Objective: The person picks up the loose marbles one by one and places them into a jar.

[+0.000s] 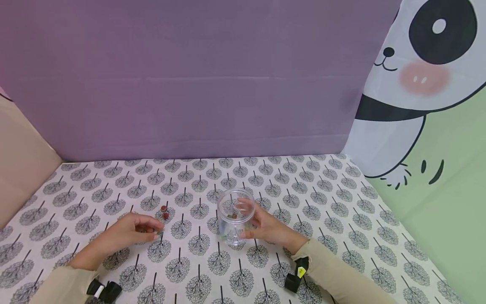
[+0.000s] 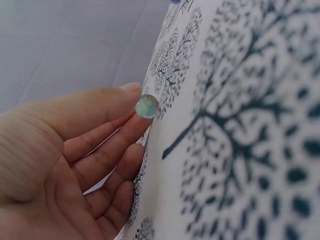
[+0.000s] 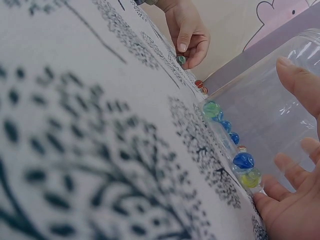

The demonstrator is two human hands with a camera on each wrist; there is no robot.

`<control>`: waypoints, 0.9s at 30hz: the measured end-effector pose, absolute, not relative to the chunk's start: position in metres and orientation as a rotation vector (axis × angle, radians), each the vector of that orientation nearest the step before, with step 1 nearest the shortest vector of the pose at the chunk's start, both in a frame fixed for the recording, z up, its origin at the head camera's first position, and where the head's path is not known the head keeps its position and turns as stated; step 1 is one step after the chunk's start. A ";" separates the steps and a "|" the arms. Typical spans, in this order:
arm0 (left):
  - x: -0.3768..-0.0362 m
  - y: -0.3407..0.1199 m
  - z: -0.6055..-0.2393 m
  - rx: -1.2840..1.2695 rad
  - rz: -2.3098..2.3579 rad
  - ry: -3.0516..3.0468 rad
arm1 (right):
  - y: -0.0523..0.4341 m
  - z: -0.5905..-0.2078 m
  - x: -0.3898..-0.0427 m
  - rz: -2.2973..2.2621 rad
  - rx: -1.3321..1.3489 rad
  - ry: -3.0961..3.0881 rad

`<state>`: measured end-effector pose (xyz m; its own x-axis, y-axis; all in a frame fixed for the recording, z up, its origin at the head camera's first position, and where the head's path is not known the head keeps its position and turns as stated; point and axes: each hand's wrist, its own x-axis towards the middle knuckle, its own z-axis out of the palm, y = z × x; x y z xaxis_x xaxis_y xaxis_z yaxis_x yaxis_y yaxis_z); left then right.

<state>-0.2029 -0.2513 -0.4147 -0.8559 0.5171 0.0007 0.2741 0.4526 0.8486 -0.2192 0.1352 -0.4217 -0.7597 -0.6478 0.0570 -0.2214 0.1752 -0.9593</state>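
A clear green-tinted marble is pinched between the thumb tip and forefinger of my left hand, low over the patterned cloth. Just beyond that hand, two reddish marbles lie on the cloth. My right hand holds a clear, open-topped jar from its right side, thumb in front and fingers around the back. The jar stands upright on the table. Inside it, the right wrist view shows several marbles at the bottom, among them a blue marble, a yellow marble and a green marble.
A white cloth with dark tree prints covers the table. Behind it rises a purple backdrop. On the right stands a green wall with a panda picture. A beige panel borders the left side.
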 end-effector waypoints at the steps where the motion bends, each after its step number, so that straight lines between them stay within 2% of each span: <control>1: -0.203 -0.252 -0.415 0.687 1.359 2.446 | 0.135 -0.422 -0.219 -1.607 -0.824 2.100; 27: -0.204 -0.254 -0.423 0.692 1.366 2.480 | 0.135 -0.420 -0.218 -1.604 -0.809 2.097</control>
